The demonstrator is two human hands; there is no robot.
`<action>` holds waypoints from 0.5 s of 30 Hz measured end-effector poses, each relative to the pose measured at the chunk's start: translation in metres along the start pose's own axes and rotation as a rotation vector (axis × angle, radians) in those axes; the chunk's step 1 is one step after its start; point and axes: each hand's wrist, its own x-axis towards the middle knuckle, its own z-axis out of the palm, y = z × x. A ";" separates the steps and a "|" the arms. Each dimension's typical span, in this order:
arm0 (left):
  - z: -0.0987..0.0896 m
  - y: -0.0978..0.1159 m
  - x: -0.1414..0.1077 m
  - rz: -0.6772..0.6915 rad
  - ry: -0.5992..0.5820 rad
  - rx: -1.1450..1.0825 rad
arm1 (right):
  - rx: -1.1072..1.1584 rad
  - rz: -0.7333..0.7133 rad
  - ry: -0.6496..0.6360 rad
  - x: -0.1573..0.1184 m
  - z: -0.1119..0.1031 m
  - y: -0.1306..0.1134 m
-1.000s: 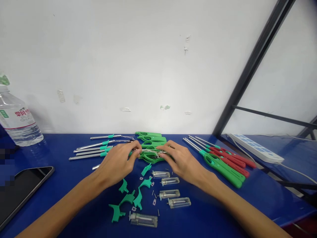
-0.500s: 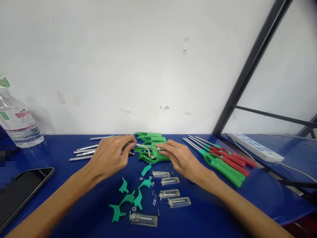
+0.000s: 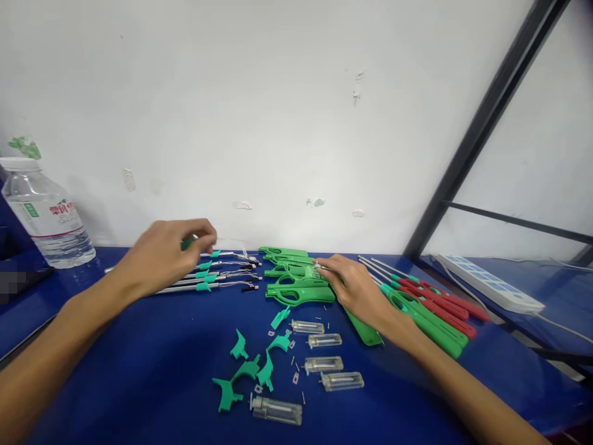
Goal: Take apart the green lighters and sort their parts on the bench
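Observation:
My left hand (image 3: 169,253) is raised over the rods at the left, fingers curled together; a bit of green (image 3: 186,243) shows between them, but what they hold is unclear. Fingertips of my right hand (image 3: 356,287) pinch a small pale-tipped part (image 3: 317,266) above the stacked green lighter shells (image 3: 301,292). From under that hand a green handle (image 3: 364,327) slants toward me. Metal rods (image 3: 185,287) with teal collars and thin wires lie left of the shells. Nearer me are teal triggers (image 3: 225,394) and several clear fuel tanks (image 3: 277,410).
Red lighters (image 3: 440,300) and green lighters (image 3: 428,324) lie at the right, beside a white power strip (image 3: 493,284) and a black metal frame (image 3: 463,142). A water bottle (image 3: 60,222) stands back left. Small pins and pink clips (image 3: 295,377) lie among the tanks.
My left hand has moved left and up, away from my right hand, uncovering the rods' wired ends. A green handle now shows below my right hand. The view has shifted slightly.

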 end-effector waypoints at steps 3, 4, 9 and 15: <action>0.016 -0.006 0.002 0.050 -0.262 -0.065 | 0.021 -0.011 -0.016 -0.002 -0.002 -0.007; 0.022 -0.009 0.002 0.053 -0.325 -0.075 | 0.029 -0.013 -0.016 -0.003 -0.003 -0.008; 0.038 -0.023 0.001 0.067 -0.501 -0.071 | 0.046 -0.023 -0.033 -0.004 -0.005 -0.012; 0.055 -0.030 -0.001 0.094 -0.566 -0.044 | 0.047 -0.059 -0.061 -0.005 -0.004 -0.016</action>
